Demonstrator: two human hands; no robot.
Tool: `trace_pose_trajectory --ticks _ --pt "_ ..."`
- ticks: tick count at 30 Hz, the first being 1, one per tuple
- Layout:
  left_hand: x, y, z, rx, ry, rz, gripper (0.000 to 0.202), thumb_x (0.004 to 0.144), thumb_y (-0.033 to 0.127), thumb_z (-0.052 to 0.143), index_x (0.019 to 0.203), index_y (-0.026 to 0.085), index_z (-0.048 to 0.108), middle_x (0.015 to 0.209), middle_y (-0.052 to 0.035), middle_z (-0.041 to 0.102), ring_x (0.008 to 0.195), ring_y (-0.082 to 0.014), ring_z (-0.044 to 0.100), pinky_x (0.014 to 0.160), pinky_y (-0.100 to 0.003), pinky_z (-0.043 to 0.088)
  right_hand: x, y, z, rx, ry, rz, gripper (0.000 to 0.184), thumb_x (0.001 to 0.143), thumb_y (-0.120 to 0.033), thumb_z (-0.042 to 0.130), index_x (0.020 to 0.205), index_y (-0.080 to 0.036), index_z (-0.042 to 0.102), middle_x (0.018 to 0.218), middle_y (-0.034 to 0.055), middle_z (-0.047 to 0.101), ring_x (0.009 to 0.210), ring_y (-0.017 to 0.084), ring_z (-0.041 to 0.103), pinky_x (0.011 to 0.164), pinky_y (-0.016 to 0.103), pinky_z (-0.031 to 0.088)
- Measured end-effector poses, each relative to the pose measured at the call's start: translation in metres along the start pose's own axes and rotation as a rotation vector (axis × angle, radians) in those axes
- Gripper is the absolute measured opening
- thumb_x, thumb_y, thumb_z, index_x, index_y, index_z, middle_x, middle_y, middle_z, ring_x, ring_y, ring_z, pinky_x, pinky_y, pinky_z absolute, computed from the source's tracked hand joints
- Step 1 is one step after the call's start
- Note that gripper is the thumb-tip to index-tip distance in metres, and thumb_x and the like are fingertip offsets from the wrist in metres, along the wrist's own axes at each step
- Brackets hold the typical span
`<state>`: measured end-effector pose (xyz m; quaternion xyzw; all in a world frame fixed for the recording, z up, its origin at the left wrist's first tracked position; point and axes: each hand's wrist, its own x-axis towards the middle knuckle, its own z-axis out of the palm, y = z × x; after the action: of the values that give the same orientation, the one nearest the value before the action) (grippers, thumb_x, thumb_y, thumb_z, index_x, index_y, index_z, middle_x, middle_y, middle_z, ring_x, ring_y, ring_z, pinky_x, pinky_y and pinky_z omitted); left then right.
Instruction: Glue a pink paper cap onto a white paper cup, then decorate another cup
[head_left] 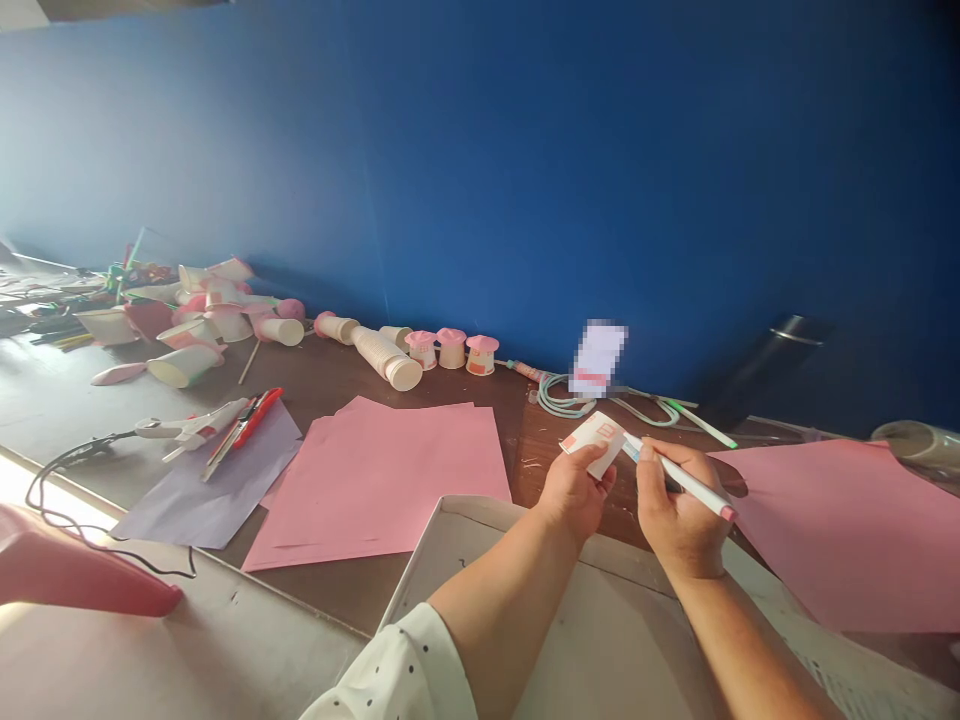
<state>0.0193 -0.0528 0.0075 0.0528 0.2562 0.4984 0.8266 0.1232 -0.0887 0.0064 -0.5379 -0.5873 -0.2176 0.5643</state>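
Observation:
A small white paper cup [589, 432] with pink-red window shapes drawn on it is in my left hand [571, 495], fingers wrapped round it. My right hand [684, 522] grips a white marker pen [701, 487] with a pink end. The pen's tip points at the cup's side; whether it touches cannot be made out. Both hands are above the front of the dark table, over a white tray-like box lid [442, 555]. Beyond them stand three decorated cups [451, 350] with pink paper roofs.
Pink paper sheets [390, 470] lie left, more pink paper [862, 530] right. A red utility knife [244, 430] and a white glue gun [191, 425] rest on lilac paper [259, 470]. Stacked paper cups [382, 355], a coiled cable [559, 400] and a dark bottle [780, 365] line the blue wall.

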Motion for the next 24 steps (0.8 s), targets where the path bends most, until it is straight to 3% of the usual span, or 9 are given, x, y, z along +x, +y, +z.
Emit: trace_pose_trajectory --ticks 14,24 --pt "-0.0025 0.0008 0.0018 -0.005 0.01 -0.003 0.025 0.075 0.009 0.072 0.099 0.016 0.071 0.108 -0.0082 0.074 0.088 -0.0132 0.067 0.071 -0.02 0.05 0.0005 -0.0002 0.0012 -0.024 -0.031 0.011 0.019 0.094 -0.031 0.062 0.095 -0.015 0.071 0.087 0.0119 0.075 0.077 0.023 0.071 0.069 0.034 0.056" --pt "-0.0024 0.0004 0.0013 -0.008 0.006 0.0 0.024 0.076 0.013 0.073 0.099 0.016 0.072 0.111 -0.0085 0.074 0.095 -0.015 0.067 0.074 -0.022 0.049 0.0009 -0.0006 0.0015 -0.016 -0.024 0.015 0.019 0.094 -0.031 0.061 0.096 -0.015 0.071 0.089 0.0125 0.075 0.08 0.023 0.072 0.071 0.035 0.057"
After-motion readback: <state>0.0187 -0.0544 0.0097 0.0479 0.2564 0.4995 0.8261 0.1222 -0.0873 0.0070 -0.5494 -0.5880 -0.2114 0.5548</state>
